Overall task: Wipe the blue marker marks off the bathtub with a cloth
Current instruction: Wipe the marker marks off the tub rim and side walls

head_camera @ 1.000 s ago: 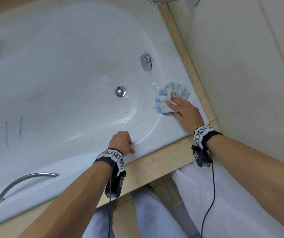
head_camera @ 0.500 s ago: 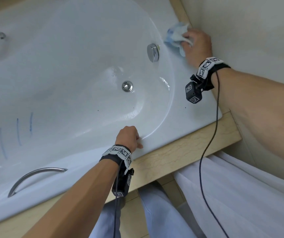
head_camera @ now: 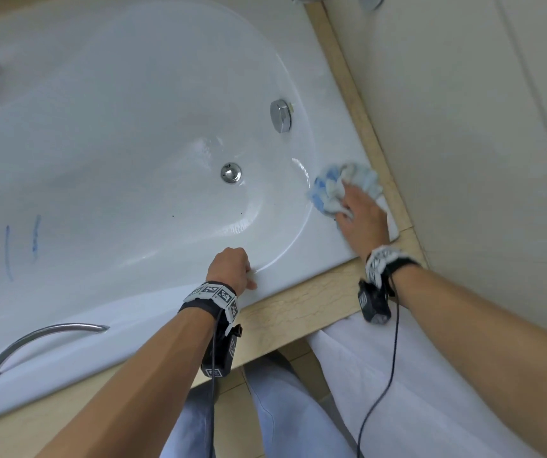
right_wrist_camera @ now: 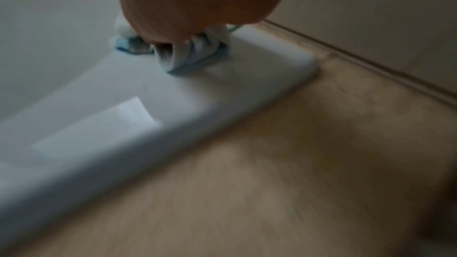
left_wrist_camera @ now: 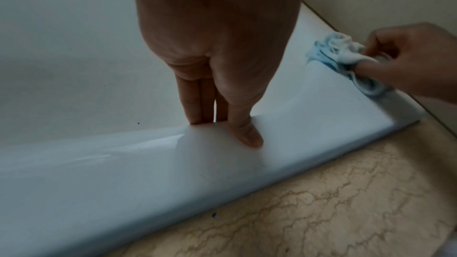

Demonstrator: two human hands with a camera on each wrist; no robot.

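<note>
The white bathtub (head_camera: 285,276) fills the head view. Several blue marker strokes (head_camera: 36,236) run down its inner wall at the far left. My right hand (head_camera: 361,213) grips a crumpled blue-and-white cloth (head_camera: 335,186) and presses it on the tub's right rim near the front corner. The left wrist view shows its thumb and fingers pinching the cloth (left_wrist_camera: 338,54). The right wrist view is blurred, with the cloth (right_wrist_camera: 195,54) under the hand on the rim. My left hand (head_camera: 231,266) holds the front rim, fingers (left_wrist_camera: 195,101) hooked over the inner edge and thumb on top.
A chrome drain (head_camera: 231,172) and an overflow knob (head_camera: 280,120) sit near the right end of the basin. A curved grab handle (head_camera: 44,338) is at the front left. A beige marble ledge (head_camera: 298,312) borders the tub, and a wall (head_camera: 463,127) stands close on the right.
My right hand slid the cloth far along the right rim toward the wall end, then back to the front corner. The left hand stayed on the front rim.
</note>
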